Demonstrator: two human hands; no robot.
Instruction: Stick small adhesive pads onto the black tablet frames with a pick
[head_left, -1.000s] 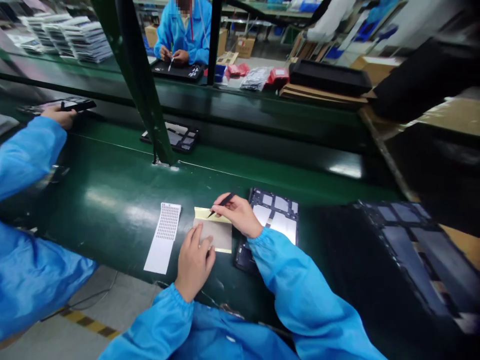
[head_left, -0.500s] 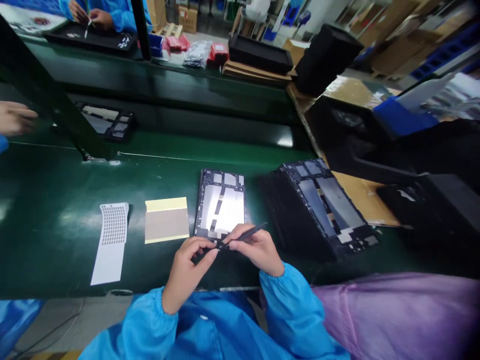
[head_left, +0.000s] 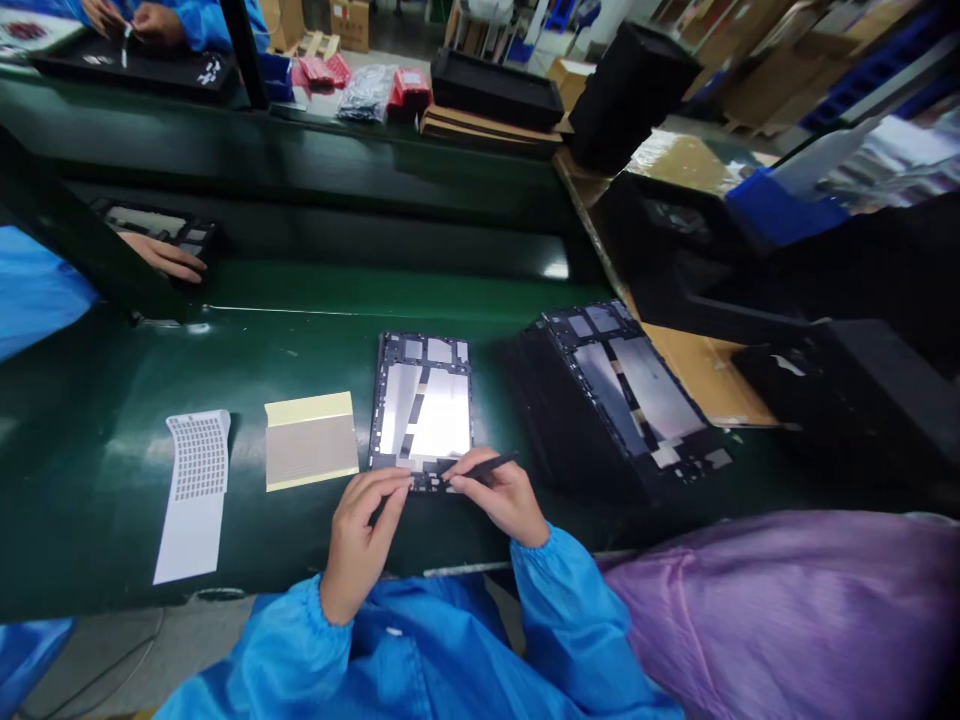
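Observation:
In front of me lies a tablet housing [head_left: 448,410], with a shiny inner plate, a dark flex strip and black edges. My left hand [head_left: 364,535] is at its near left corner, thumb and fingertips closed on the edge. My right hand [head_left: 510,500] holds slim black tweezers [head_left: 491,465] like a pen, the tip over the housing's near end. The fingers partly hide the tip. To the left lie a yellow-edged adhesive sheet [head_left: 311,450] and a white label strip [head_left: 199,470] with rows of small dark stickers.
A stack of tablet housings [head_left: 645,390] stands to the right. A co-worker's hand [head_left: 165,257] rests by another housing [head_left: 150,220] at the far left, behind a dark green post [head_left: 82,230]. Purple fabric [head_left: 750,610] is near right; black trays [head_left: 495,95] sit beyond.
My left fingertips have shifted slightly left from the right hand, to the housing's corner. The tweezers have tilted flatter. The co-worker's hand has reached rightward to the far housing. The view has shifted slightly.

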